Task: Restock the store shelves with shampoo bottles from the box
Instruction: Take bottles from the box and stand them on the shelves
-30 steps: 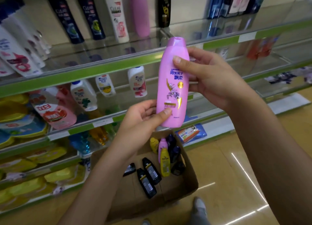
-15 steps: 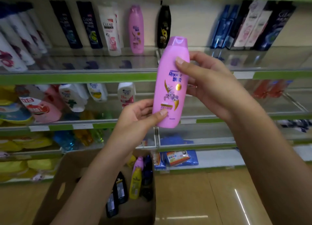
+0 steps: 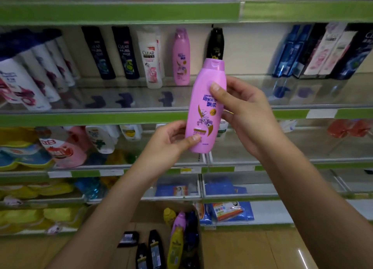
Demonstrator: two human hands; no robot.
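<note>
Lifted higher toward the shelf point(image 3: 121, 118); pink bottle point(image 3: 207, 105) upright, cap up, pinched low by left hand point(image 3: 171, 141), gripped high by right hand point(image 3: 244, 115).

held bottle point(image 3: 206, 107): pink, purple flower print, gold swirl | shelf edge point(image 3: 121, 12): green | box point(image 3: 141, 214): brown

both hands point(image 3: 173, 141) raised, fingers point(image 3: 217, 88) curled.
</note>
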